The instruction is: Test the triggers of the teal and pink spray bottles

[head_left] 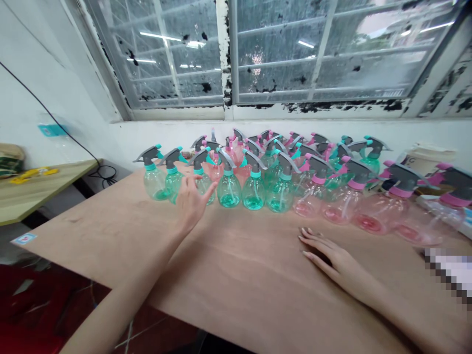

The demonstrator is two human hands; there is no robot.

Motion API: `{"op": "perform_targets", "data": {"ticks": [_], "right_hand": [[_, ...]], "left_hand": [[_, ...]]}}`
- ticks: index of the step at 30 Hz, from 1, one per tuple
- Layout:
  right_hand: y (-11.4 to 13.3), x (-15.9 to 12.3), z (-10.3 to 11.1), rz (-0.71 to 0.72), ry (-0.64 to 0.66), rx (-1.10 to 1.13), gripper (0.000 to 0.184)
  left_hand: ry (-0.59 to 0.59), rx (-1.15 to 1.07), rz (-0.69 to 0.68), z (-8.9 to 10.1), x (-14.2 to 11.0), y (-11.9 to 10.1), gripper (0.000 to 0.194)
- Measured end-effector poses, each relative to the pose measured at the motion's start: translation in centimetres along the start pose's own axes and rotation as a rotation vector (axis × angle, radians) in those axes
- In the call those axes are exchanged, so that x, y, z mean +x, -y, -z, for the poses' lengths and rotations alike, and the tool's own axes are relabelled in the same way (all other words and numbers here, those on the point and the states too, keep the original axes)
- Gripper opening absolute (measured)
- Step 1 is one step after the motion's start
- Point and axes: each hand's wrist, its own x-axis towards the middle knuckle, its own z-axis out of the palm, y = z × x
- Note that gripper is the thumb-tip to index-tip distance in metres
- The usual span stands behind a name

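My left hand [191, 202] is raised in front of a green spray bottle [205, 183], thumb spread to the right and fingers apart on the left. It partly covers this bottle and the one to its left; whether the fingertips touch either is unclear. More clear green bottles [253, 189] with grey trigger heads and teal collars stand upright in the front row. Pink spray bottles [341, 204] continue that row on the right. My right hand [334, 258] rests palm down on the wooden table [236, 280], fingers stretched toward the pink bottles, holding nothing.
Behind the front row stand several more pink and green spray bottles [271, 142], close to the wall. A white tub [429, 156] is at the back right. At left, a smaller table [47, 184] bears yellow items. Barred windows [332, 54] are above.
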Motion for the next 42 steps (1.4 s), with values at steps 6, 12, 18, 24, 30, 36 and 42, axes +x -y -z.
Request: {"op": "perform_targets", "data": {"ticks": [6, 12, 18, 24, 30, 36, 42], "right_hand": [[0.2, 0.1, 0.2, 0.001, 0.005, -0.013, 0.050], [0.4, 0.2, 0.4, -0.001, 0.010, -0.005, 0.051], [0.4, 0.2, 0.5, -0.005, 0.006, 0.016, 0.052], [0.3, 0.2, 0.3, 0.001, -0.006, 0.016, 0.052], [0.4, 0.2, 0.4, -0.002, -0.043, 0.048, 0.047], [0.7, 0.2, 0.6, -0.002, -0.058, 0.058, 0.046], [0.7, 0.3, 0.7, -0.019, -0.031, 0.044, 0.048]], "left_hand": [[0.166, 0.001, -0.058, -1.6, 0.7, -3.0, 0.068], [0.285, 0.018, -0.069, -1.9, 1.7, -3.2, 0.062], [0.489, -0.027, -0.149, 0.5, 2.5, -1.9, 0.064], [0.800, -0.135, -0.297, 4.1, 3.0, -0.5, 0.062], [1.083, -0.380, -0.437, 5.9, 0.3, -1.5, 0.036], [1.177, -0.561, -0.497, 6.5, -1.6, -2.9, 0.033], [1.110, -0.694, -0.357, 6.5, -2.4, -2.4, 0.086]]}}
